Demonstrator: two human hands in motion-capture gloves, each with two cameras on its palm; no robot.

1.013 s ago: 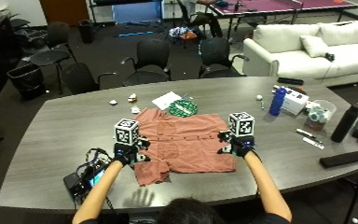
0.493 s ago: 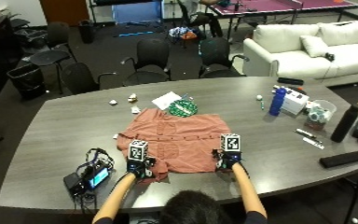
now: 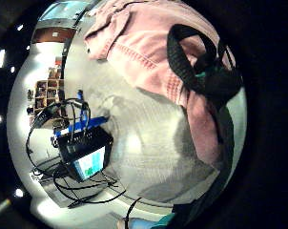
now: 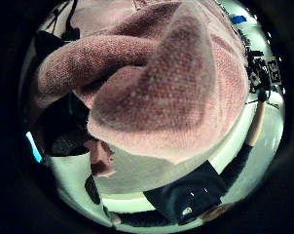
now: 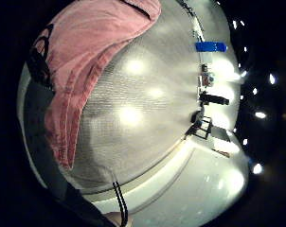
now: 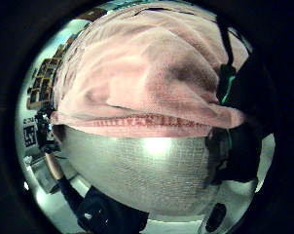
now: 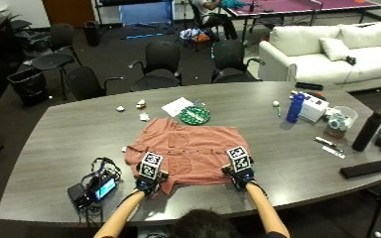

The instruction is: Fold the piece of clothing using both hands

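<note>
- Since a second ago both hands have drawn back from the middle of the shirt to its near hem, and the hem edge is now lifted off the surface.
- The grey surface (image 7: 78,134) carries everything.
- The salmon-pink shirt (image 7: 190,148) lies spread flat at the surface's middle, collar end away from the person, near hem at the hands.
- A dark device with a lit screen (image 7: 96,188) and looped cables sits just beside the shirt's left corner.
- A green round disc (image 7: 194,115) lies just beyond the collar; a blue bottle (image 7: 295,107) stands well apart to the right.
- The left hand (image 7: 147,184) has its fingers closed on the hem's left corner, cloth bunched over the palm.
- The right hand (image 7: 238,177) pinches the hem's right corner the same way.
</note>
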